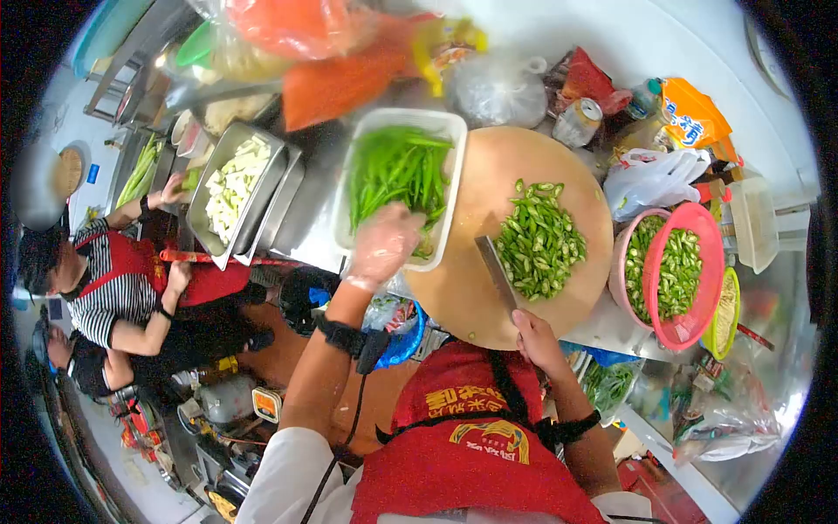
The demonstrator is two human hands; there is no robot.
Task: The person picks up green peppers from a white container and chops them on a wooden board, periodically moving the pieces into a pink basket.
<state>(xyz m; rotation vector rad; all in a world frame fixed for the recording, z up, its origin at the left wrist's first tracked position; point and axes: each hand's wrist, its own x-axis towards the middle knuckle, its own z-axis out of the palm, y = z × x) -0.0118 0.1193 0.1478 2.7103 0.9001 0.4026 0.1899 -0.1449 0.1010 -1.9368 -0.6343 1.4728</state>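
My left hand [384, 244], in a clear glove, reaches into a white rectangular tub [456, 188] of long green peppers [403, 175]. Its fingers are partly hidden among the peppers, so their grip is unclear. My right hand [539, 339] is closed round the handle of a cleaver [497, 272], at the front edge of the round cutting board [471, 205]. The blade stands over the board, left of a pile of sliced green peppers [541, 243]. To the right, a pink basket [661, 297] holding sliced peppers overlaps a second pink bowl [618, 271] with more of them.
Metal trays [281, 188] of pale chopped pieces [236, 183] are at the left. Bags, a can [578, 122] and an orange packet [694, 113] line the back. A green basket [723, 327] lies far right. Two co-workers, one in a striped shirt [109, 279], are at the left.
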